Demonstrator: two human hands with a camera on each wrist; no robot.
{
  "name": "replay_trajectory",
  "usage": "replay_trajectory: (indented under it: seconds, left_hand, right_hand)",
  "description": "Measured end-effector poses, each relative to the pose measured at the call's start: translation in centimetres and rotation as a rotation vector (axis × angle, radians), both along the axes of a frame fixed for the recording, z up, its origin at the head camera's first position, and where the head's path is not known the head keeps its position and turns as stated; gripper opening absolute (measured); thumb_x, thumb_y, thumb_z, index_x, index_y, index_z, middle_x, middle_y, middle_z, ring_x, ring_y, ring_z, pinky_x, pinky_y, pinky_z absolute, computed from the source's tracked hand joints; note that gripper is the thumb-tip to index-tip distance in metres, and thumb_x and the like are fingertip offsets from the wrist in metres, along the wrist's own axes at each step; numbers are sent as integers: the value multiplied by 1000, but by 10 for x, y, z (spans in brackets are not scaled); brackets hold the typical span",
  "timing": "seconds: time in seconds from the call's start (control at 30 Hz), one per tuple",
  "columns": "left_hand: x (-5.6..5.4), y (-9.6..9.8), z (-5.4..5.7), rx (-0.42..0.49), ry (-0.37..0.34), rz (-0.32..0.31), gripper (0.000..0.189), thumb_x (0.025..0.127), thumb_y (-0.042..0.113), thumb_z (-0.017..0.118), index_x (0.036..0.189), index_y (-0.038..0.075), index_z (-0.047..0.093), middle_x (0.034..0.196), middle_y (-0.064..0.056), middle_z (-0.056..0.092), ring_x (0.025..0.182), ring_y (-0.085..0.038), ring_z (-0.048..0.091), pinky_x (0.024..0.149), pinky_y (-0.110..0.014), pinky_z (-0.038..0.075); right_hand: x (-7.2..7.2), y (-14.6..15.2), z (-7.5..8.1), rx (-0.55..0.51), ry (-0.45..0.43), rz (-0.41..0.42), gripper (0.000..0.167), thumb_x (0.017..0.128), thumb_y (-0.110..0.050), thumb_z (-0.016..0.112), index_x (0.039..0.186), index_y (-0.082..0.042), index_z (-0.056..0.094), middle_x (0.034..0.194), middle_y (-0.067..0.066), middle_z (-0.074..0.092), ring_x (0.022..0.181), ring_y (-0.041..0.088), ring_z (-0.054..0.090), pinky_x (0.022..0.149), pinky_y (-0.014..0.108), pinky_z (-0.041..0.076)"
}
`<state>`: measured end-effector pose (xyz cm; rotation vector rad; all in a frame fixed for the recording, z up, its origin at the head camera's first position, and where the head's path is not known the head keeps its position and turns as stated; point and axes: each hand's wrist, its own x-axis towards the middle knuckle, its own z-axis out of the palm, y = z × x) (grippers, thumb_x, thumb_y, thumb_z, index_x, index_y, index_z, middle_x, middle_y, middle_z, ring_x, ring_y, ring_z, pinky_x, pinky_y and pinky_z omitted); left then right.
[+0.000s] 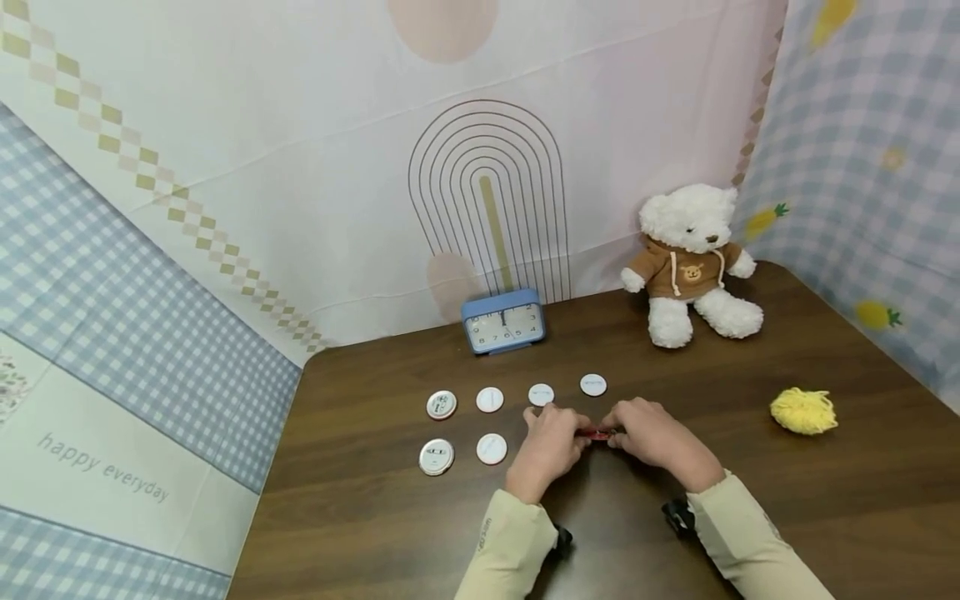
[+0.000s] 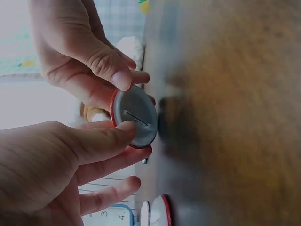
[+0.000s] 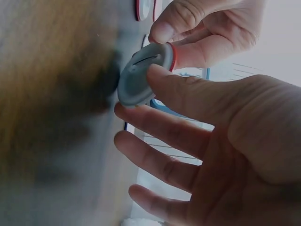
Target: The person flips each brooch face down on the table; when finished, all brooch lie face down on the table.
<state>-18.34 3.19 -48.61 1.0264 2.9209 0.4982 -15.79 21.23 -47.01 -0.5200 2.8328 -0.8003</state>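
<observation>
Both hands hold one round pin-back button badge just above the table. Its edge is red, and its silver back with a thin pin across it faces the wrist cameras. My left hand pinches one side between thumb and fingers. From the opposite side my right hand pinches it too, its other fingers spread in the right wrist view. The badge's front is hidden. Beyond the left hand lies a white round badge, and another white badge lies beyond the held one.
Left of the hands, several more round badges lie in loose rows, among them one with a dark print. A blue clock stands at the back. A white teddy bear sits back right; yellow yarn lies at the right.
</observation>
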Motion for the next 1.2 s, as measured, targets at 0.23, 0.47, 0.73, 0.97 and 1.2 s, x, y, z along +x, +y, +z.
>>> replay_trajectory:
  seconds: [0.23, 0.47, 0.73, 0.97, 1.2]
  left_hand:
    - [-4, 1, 3, -20, 22, 12, 11, 91, 16, 76, 94, 25, 81, 85, 10, 68, 86, -17, 61, 80, -45, 35]
    - [-8, 5, 3, -33, 60, 29, 16, 89, 11, 75, 88, 26, 80, 78, 10, 67, 82, -18, 61, 76, -43, 35]
    - [-14, 8, 0, -7, 78, 42, 18, 88, 11, 74, 75, 24, 75, 65, 12, 63, 71, -13, 62, 73, -41, 38]
    - [-14, 10, 1, 8, 98, 62, 15, 89, 16, 76, 76, 24, 77, 69, 9, 68, 71, -15, 63, 73, -40, 38]
    - [-10, 13, -2, 30, 110, 116, 10, 88, 20, 79, 79, 24, 78, 74, 9, 71, 73, -18, 65, 72, -39, 38]
  right_hand:
    - [-6, 4, 3, -16, 12, 32, 17, 89, 3, 71, 99, -6, 81, 91, 3, 75, 67, 9, 52, 62, 30, 43]
    - [-11, 5, 2, -13, 0, 25, 16, 90, 3, 70, 98, -5, 81, 87, 1, 73, 63, 10, 47, 60, 29, 40]
    - [-18, 7, 4, -23, 30, 15, 16, 90, 4, 68, 94, -6, 80, 82, -1, 71, 63, 10, 49, 60, 29, 42]
    - [-22, 8, 2, -13, 69, -5, 20, 89, 6, 68, 82, -11, 78, 71, -6, 63, 60, 10, 46, 58, 30, 41]
    - [-21, 2, -4, 17, 53, -93, 21, 86, 7, 69, 74, -11, 70, 60, -4, 52, 55, 13, 42, 56, 30, 37]
